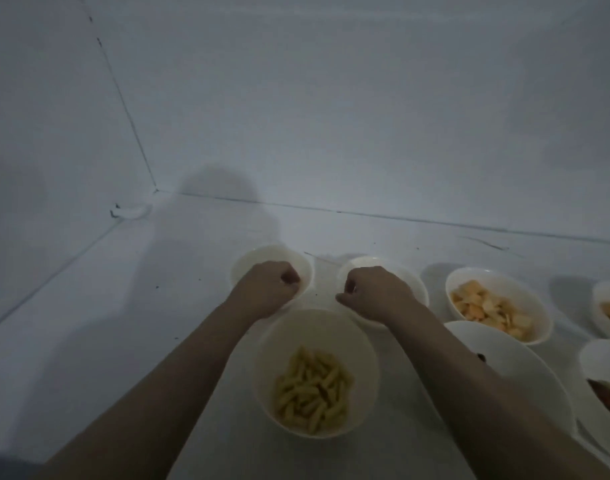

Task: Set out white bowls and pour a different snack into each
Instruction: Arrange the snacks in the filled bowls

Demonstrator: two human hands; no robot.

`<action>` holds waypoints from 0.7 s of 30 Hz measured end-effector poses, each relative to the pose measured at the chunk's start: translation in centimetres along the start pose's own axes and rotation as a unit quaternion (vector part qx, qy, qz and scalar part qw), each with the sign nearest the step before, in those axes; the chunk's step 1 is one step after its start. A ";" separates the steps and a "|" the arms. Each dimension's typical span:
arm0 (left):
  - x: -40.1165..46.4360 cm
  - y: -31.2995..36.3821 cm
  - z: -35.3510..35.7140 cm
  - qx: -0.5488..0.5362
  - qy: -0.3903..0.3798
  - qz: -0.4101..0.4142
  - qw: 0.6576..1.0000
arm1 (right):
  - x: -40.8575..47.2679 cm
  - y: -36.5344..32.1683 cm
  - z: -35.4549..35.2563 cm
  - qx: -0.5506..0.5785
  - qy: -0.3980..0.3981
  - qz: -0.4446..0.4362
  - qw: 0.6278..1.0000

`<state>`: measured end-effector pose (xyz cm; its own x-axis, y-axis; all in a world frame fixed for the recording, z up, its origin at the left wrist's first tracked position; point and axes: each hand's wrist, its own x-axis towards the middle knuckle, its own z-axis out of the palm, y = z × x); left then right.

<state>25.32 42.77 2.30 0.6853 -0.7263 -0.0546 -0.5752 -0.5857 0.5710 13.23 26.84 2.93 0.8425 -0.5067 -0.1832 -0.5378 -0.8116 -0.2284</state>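
While fingers curl, left hand (267,289) seemingly grips far bowl (251,259).

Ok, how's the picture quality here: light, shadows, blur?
Head view: dim, bluish light; soft overall, no glare. A broad shadow falls on the wall and floor ahead. Wide-angle bending shows at the edges. The hands, left and right, and the yellow sticks stay readable.

Two bare forearms in frame — no sleeves visible up to the bottom edge, nothing on either wrist. Left hand (269,289) carries no jewellery that shows. Right hand (376,292) has a small pale glint on one finger near the knuckles — may be a ring, too blurred to confirm. Lighting dim, finer detail not readable.
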 end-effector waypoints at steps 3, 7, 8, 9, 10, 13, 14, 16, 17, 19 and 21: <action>3.1 0.1 1.5 0.132 -0.072 0.000 0.989 | 1.9 -0.4 0.8 -0.070 -0.042 0.004 0.997; 6.3 0.3 2.5 0.224 -0.111 0.022 0.968 | 3.8 -0.5 0.9 -0.121 -0.007 0.014 0.993; 7.2 0.5 2.5 0.237 -0.112 0.029 0.965 | 4.4 -0.2 0.8 -0.121 0.010 0.022 0.992; 8.0 0.5 2.4 0.246 -0.110 0.036 0.962 | 5.1 0.1 0.8 -0.117 0.022 0.031 0.992; 9.1 0.4 2.5 0.247 -0.103 0.043 0.962 | 5.7 0.5 0.8 -0.113 0.033 0.041 0.992; 12.5 -0.2 2.7 0.226 -0.075 0.050 0.970 | 7.9 1.8 0.4 -0.097 0.066 0.070 0.991; 13.4 -0.3 2.7 0.219 -0.072 0.050 0.972 | 8.6 2.3 0.2 -0.095 0.073 0.074 0.990; 14.9 -0.2 2.6 0.200 -0.067 0.053 0.976 | 10.1 3.3 0.0 -0.091 0.081 0.082 0.989; 15.5 0.0 2.5 0.190 -0.062 0.056 0.978 | 10.8 3.8 -0.1 -0.086 0.081 0.090 0.989; 16.3 0.3 2.4 0.174 -0.045 0.056 0.982 | 11.8 4.6 -0.3 -0.073 0.083 0.104 0.988; 16.8 0.4 2.6 0.166 -0.029 0.057 0.984 | 12.4 5.1 -0.3 -0.063 0.085 0.113 0.988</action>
<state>35.43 29.43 -0.46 0.5869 -0.8075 -0.0590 -0.7672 -0.5779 0.2782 20.98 16.34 -0.23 0.7007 -0.7117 -0.0492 -0.7131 -0.6968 -0.0771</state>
